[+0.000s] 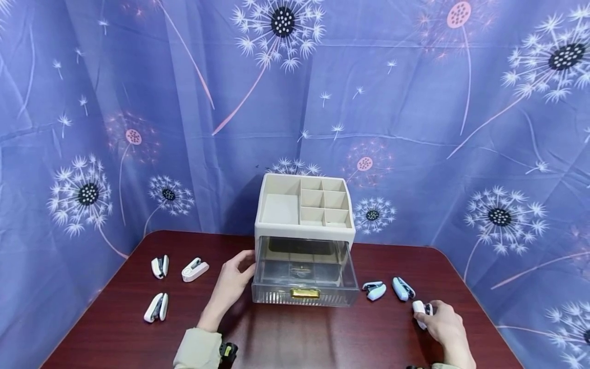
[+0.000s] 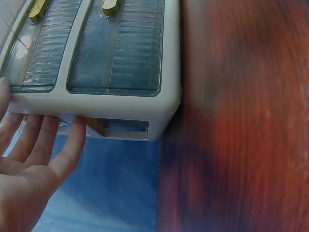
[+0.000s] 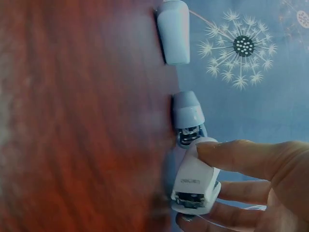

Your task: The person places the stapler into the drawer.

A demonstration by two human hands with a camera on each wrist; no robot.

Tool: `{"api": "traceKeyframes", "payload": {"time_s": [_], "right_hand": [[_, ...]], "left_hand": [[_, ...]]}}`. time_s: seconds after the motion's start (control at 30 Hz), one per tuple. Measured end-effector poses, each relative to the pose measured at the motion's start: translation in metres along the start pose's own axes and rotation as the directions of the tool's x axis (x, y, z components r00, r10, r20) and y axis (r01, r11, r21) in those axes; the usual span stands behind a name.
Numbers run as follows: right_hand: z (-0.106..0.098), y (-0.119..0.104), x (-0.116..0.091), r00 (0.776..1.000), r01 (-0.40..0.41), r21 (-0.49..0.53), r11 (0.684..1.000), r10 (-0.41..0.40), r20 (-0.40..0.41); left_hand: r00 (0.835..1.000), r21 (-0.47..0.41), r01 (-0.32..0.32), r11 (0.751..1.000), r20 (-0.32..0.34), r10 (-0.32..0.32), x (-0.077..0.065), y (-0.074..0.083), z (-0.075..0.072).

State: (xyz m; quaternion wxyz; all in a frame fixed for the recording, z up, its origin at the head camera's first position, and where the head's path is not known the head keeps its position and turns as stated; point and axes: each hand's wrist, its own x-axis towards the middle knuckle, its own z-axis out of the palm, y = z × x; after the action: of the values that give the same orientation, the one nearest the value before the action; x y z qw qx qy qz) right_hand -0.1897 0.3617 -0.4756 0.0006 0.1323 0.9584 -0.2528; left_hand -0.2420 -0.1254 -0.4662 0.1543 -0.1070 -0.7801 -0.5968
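Note:
In the middle of the table stands a white desk organizer (image 1: 304, 231) with a clear drawer (image 1: 306, 294) pulled out, a gold handle on its front. My left hand (image 1: 234, 279) rests against the organizer's left side. In the left wrist view its extended fingers (image 2: 67, 147) touch the side wall close to the front edge. To the right, my right hand (image 1: 444, 325) pinches a white stapler (image 1: 420, 313) between thumb and fingers, low over the table. Beyond it, two light blue staplers, one nearer my hand (image 1: 403, 289) and one nearer the drawer (image 1: 374, 290), lie apart.
Three white staplers lie on the left of the table: one at the back (image 1: 160, 266), one closer to the organizer (image 1: 195, 269) and one in front (image 1: 156, 307). The organizer's top has several compartments. A blue dandelion-print curtain (image 1: 258, 123) hangs behind the dark red table (image 1: 295, 338).

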Motion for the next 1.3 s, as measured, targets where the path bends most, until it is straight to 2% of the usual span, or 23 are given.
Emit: {"api": "traceKeyframes", "payload": {"time_s": [0.13, 0.33, 0.43, 1.0, 1.1, 1.17, 1.3], "right_hand": [[-0.004, -0.002, -0.002, 1.0, 0.02, -0.001, 1.0, -0.02, -0.01], [-0.016, -0.01, -0.006, 0.998, 0.043, -0.001, 0.999, -0.043, -0.041], [-0.023, -0.016, -0.008, 0.997, 0.051, -0.003, 0.999, -0.052, -0.06], [-0.054, -0.056, -0.04, 0.967, 0.146, 0.021, 0.989, -0.138, -0.214], [-0.057, -0.065, -0.046, 0.952, 0.189, 0.01, 0.982, -0.181, -0.248], [-0.059, -0.07, -0.051, 0.931, 0.235, 0.005, 0.972, -0.224, -0.287], [-0.059, -0.085, -0.057, 0.865, 0.349, -0.018, 0.937, -0.33, -0.378]], "left_hand": [[1.0, -0.007, 0.0, 1.0, 0.005, 0.0, 0.0, 0.0, 0.0], [0.999, -0.004, -0.028, 1.0, 0.033, 0.028, -0.006, 0.028, -0.006], [0.999, 0.004, -0.024, 1.0, 0.043, 0.024, -0.007, 0.034, -0.008], [0.999, 0.0, -0.034, 0.999, 0.031, 0.034, -0.007, 0.029, -0.005], [0.999, -0.002, -0.031, 1.0, 0.03, 0.031, -0.007, 0.029, -0.005], [0.999, -0.007, -0.03, 1.0, 0.032, 0.03, -0.007, 0.029, -0.005], [0.999, -0.017, -0.024, 1.0, 0.031, 0.024, -0.007, 0.03, -0.005]]}}
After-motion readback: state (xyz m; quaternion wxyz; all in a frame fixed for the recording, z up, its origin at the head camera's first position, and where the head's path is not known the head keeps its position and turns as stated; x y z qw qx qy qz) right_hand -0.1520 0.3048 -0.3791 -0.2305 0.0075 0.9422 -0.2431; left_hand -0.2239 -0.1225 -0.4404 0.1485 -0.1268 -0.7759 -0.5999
